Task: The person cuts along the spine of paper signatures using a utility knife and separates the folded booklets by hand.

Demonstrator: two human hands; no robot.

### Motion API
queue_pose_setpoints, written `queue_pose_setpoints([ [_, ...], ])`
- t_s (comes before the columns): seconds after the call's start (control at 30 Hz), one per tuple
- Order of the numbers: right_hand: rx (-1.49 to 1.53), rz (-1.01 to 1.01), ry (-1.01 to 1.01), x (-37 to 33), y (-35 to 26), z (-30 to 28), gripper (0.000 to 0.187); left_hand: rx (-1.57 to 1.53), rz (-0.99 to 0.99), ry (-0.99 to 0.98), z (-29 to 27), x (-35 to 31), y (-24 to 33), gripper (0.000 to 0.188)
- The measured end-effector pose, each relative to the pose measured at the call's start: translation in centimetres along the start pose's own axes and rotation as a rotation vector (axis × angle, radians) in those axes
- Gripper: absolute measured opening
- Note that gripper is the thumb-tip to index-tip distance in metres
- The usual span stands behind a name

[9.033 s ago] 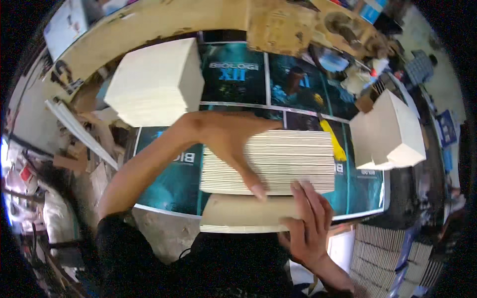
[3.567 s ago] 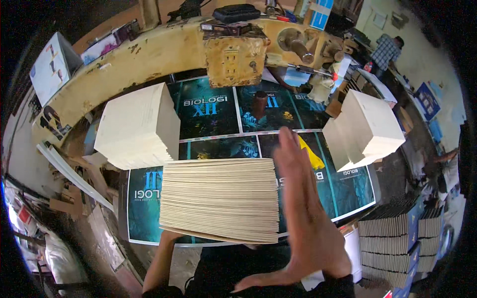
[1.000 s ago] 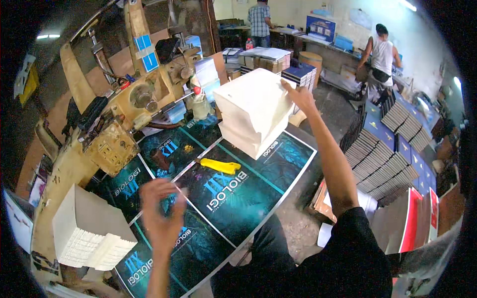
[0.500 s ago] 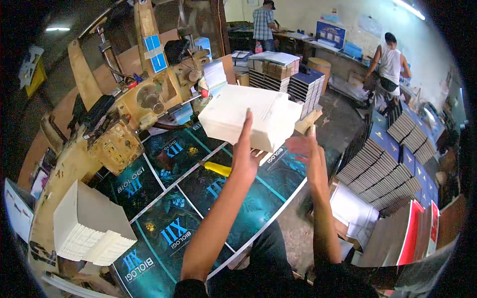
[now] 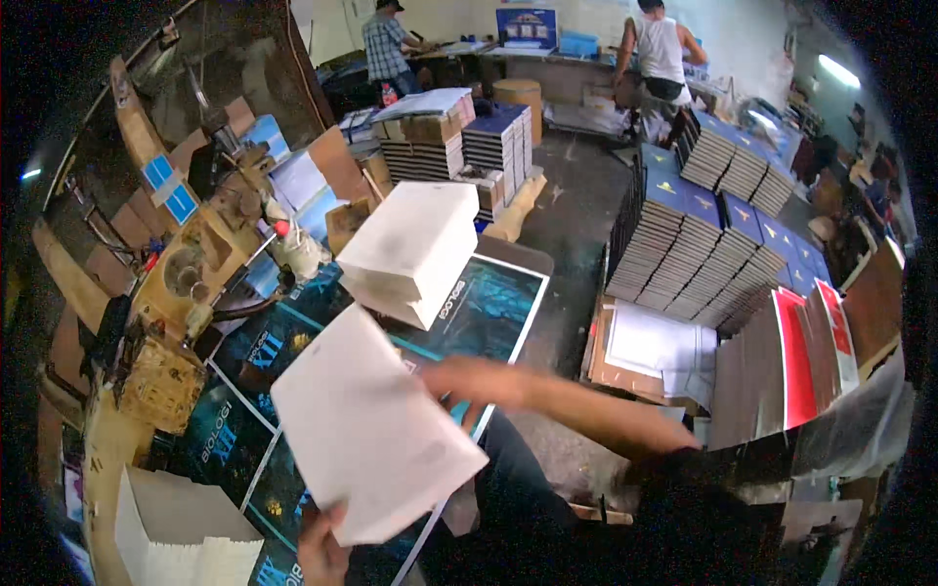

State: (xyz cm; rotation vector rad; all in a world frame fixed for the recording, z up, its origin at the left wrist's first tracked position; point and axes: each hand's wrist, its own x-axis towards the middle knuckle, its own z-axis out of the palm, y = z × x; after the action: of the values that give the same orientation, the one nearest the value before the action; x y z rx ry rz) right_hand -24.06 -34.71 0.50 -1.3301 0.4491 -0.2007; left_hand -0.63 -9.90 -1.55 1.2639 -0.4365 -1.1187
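Note:
A white book block point(image 5: 376, 425) is tilted in front of me above the table. My left hand point(image 5: 322, 542) grips its lower left corner, thumb on the front face. Against its right edge is my right hand point(image 5: 474, 381), smeared by motion, so I cannot tell how its fingers are closed. Just beyond, a thick stack of white book blocks point(image 5: 410, 239) rests on dark teal printed cover sheets point(image 5: 503, 303). At the lower left stands another white stack point(image 5: 186, 532), its pages' edges facing me.
A worn, cream-coloured machine point(image 5: 186, 283) lines the left side. Tall piles of blue-covered books point(image 5: 684, 230) stand at right, near red-and-white sheets point(image 5: 796, 356). More bundled books point(image 5: 425, 146) sit beyond the table. Two people point(image 5: 386, 49) work by the far wall.
My left hand has come down and nearer, now with a book block in it. My right hand has swung left to that block. The view has turned right, and the yellow-handled tool is hidden.

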Motion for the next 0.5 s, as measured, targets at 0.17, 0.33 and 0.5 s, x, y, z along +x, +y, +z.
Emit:
queue_pose_setpoints([
  [0.17,-0.247,-0.097,-0.044,3.2,1.3,6.3,0.099,0.358,0.245,0.113,-8.7,-3.3,-1.9,0.087],
  [0.33,-0.35,-0.692,-0.113,5.8,0.7,9.6,0.08,0.624,0.562,0.2,-14.5,-6.3,-0.1,0.099],
  [0.5,-0.436,-0.714,-0.228,6.7,4.7,10.1,0.078,0.633,0.506,0.38,-13.5,-4.9,-3.1,0.089],
])
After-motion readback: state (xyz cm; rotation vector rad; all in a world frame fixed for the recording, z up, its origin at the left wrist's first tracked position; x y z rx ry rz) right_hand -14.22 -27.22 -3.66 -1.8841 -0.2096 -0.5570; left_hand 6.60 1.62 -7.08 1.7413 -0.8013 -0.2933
